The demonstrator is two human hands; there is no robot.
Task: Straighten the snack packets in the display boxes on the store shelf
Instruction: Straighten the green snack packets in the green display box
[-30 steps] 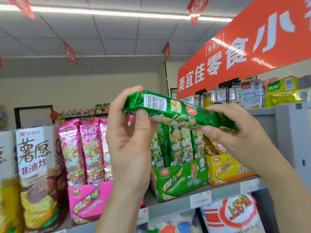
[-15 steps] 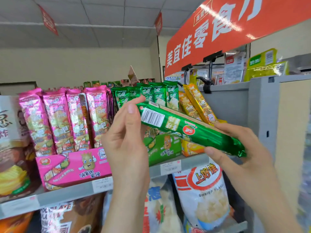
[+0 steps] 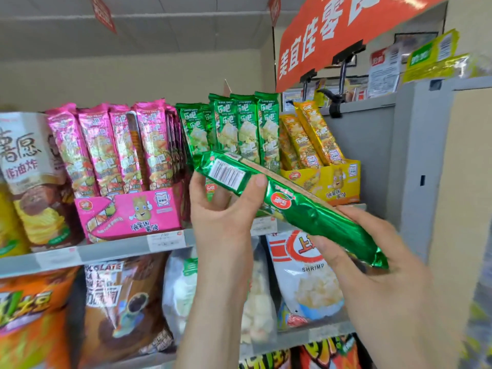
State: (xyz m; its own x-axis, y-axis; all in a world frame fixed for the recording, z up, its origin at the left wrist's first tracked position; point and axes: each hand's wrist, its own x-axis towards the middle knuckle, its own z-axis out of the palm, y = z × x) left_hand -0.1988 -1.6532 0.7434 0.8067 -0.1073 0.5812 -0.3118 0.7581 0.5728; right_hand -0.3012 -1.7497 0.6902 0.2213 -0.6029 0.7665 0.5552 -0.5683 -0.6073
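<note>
Packet (image 3: 306,211), green, barcode label (image 3: 226,174) up, gripped by left hand (image 3: 223,217), right hand (image 3: 372,262)

We record an orange banner (image 3: 319,41) with white characters overhead, gripped by a black clip (image 3: 347,55). Below sit a shrimp-flakes bag (image 3: 300,286) and, further left, a brown chocolate bag (image 3: 125,302). A price label (image 3: 165,239) fronts the grey shelf edge (image 3: 111,250).

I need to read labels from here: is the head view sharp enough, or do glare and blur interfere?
Head view: glare streaks the green packet held by left hand and right hand; its barcode label is soft; the shelf price tags are unreadable; the frame's right edge smears; the wide lens bends the shelf.
</note>
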